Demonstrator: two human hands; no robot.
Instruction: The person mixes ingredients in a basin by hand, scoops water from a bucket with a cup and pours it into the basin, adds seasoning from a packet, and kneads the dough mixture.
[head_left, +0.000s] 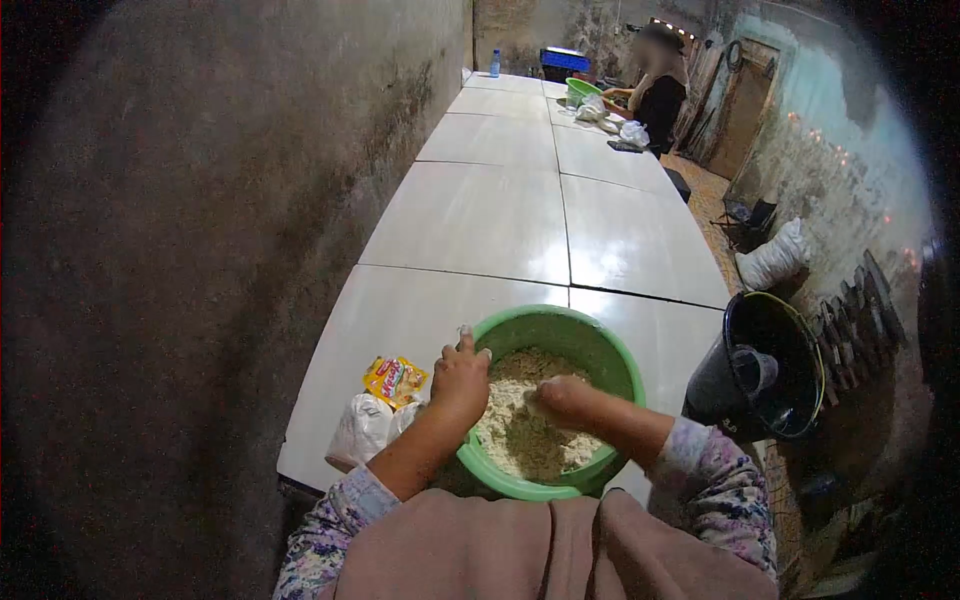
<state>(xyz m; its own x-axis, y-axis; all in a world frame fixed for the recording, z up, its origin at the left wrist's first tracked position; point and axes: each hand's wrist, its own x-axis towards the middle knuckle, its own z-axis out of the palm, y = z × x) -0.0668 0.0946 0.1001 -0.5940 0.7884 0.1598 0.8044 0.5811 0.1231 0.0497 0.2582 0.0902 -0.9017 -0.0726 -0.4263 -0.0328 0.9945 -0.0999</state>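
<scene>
A green plastic basin (613, 350) stands on the white tabletop close to my body. Inside it lies a pale, crumbly flour mixture (510, 420). My left hand (463, 378) holds the basin's left rim, with its fingertips at the edge. Down in the basin, my right hand (565, 400) is closed in the mixture; its fingers are partly hidden and slightly blurred. Left of the basin lie a yellow-and-red packet (395, 380) and white plastic bags (362, 430), close to my left forearm.
The long white tiled table (480, 215) runs along a grey wall. A black bucket (712, 385) with a clear cup inside stands right of the basin. At the far end, a person (660, 100) works by another green basin (582, 88). A white sack (775, 257) sits on the floor.
</scene>
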